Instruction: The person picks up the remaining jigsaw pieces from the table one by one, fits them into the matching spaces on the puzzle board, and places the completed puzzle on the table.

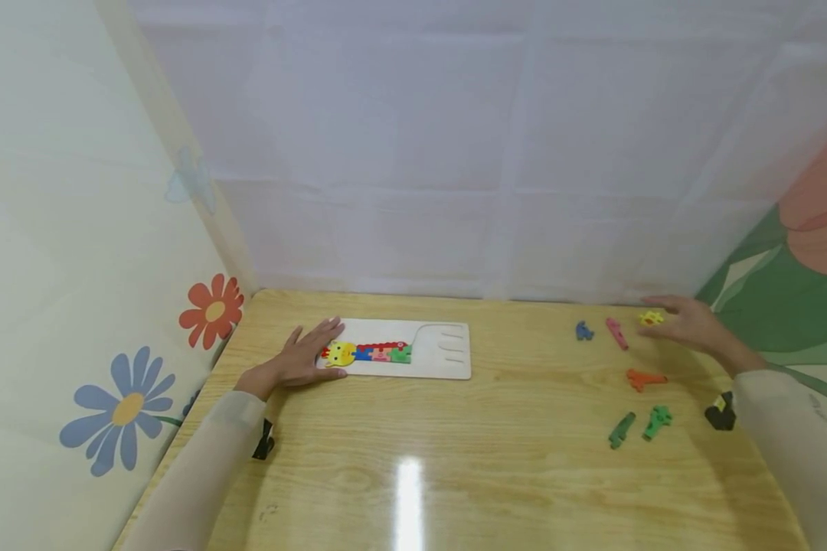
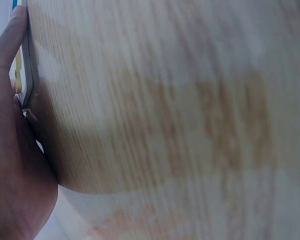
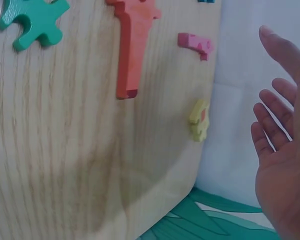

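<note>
A white puzzle board [image 1: 441, 368] lies on the table with a giraffe's yellow head [image 1: 341, 353], and blue, pink and green neck pieces in its recess; the right part of the recess shows bare outlines. My left hand [image 1: 302, 358] rests on the board's left end, fingers along the top edge and thumb at the lower edge. Over at the right, my right hand [image 1: 689, 321] hovers with parted fingers around a yellow puzzle piece [image 1: 651, 317]. In the right wrist view that yellow piece [image 3: 200, 120] lies on the table, apart from the hand [image 3: 285, 115].
Loose puzzle pieces lie on the right: blue [image 1: 583, 330], pink [image 1: 616, 334], orange [image 1: 645, 379], dark green [image 1: 622, 430] and green [image 1: 658, 422]. A white sheet [image 1: 400, 168] hangs behind the table. Flower-printed cloth [image 1: 127, 409] borders the left side.
</note>
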Tool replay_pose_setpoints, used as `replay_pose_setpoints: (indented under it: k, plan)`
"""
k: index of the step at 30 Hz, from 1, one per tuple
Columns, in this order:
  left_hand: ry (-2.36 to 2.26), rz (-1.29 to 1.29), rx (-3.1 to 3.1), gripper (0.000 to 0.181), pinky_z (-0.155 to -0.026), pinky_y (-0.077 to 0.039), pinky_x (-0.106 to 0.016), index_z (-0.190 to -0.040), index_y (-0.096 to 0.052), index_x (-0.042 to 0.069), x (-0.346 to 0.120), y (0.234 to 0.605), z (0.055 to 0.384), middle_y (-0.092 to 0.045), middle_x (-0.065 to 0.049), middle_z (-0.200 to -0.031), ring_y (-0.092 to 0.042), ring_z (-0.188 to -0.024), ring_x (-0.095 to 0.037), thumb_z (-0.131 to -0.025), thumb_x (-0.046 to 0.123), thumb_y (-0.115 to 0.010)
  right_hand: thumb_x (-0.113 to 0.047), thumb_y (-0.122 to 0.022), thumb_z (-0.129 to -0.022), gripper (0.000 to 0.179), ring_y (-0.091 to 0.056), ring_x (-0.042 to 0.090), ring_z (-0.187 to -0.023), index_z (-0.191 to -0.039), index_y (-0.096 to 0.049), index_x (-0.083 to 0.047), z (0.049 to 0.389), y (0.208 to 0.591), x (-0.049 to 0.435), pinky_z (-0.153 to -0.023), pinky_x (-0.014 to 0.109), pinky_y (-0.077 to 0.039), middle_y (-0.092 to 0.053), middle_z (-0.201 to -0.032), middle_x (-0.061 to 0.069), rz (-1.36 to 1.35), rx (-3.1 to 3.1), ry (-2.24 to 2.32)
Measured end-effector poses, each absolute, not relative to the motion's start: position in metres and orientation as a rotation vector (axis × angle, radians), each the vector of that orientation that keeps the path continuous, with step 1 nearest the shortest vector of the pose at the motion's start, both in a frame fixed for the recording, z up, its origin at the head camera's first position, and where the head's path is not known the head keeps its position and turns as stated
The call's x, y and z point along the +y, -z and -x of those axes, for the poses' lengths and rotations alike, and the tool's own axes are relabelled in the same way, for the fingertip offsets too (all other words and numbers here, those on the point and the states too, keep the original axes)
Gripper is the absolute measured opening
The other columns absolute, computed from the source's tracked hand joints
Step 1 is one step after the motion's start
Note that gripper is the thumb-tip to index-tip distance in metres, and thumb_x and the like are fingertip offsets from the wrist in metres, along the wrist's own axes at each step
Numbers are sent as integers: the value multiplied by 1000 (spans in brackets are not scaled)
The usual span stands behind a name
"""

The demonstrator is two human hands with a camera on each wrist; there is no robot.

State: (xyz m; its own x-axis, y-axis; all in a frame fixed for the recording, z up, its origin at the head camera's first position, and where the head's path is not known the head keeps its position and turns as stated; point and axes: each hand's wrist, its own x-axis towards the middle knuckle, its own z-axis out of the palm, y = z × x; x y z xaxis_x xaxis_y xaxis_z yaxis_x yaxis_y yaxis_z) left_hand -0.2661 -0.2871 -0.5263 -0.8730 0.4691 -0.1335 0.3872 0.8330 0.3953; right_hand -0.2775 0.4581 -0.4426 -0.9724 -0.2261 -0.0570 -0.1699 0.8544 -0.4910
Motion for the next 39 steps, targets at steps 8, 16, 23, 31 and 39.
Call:
replay_pose_setpoints:
  k: [8, 16, 23, 31, 39]
  plan:
    - [-547, -661, 2786, 106, -124, 8, -71, -170, -20, 10, -285, 526, 266, -12, -14, -178, -7, -164, -38, -93, 66, -67, -42, -75, -98, 79, -46, 69, -130, -154, -46, 6, 275, 452, 466, -99, 81, -42, -39, -153, 45, 272, 2900, 696]
    - [-557, -682, 2792, 106, -124, 5, -73, -169, -22, 9, -283, 524, 265, -13, -16, -177, -8, -163, -40, -93, 66, -67, -47, -74, -97, 86, -48, 67, -127, -155, -42, 8, 277, 465, 475, -99, 78, -43, -41, -149, 48, 214, 2881, 683]
    - [-549, -676, 2790, 104, -124, 5, -73, -170, -21, 9, -283, 523, 265, -13, -15, -178, -8, -164, -39, -94, 64, -68, -40, -78, -96, 83, -48, 69, -127, -150, -45, 13, 278, 479, 480, -101, 77, -43, -44, -147, 46, 246, 2909, 695]
    - [-553, -682, 2788, 104, -124, 5, -73, -169, -22, 8, -283, 521, 265, -13, -16, -177, -8, -164, -40, -94, 63, -69, -29, -89, -86, 75, -62, 62, -113, -137, -58, 16, 279, 493, 478, -96, 70, -51, -57, -136, 42, 380, 3042, 677]
    - [-546, -663, 2796, 107, -124, 6, -72, -170, -21, 9, -285, 524, 264, -13, -15, -178, -7, -164, -40, -93, 68, -66, -37, -83, -93, 76, -58, 63, -120, -143, -54, 13, 277, 493, 473, -101, 72, -47, -54, -142, 40, 335, 2981, 679]
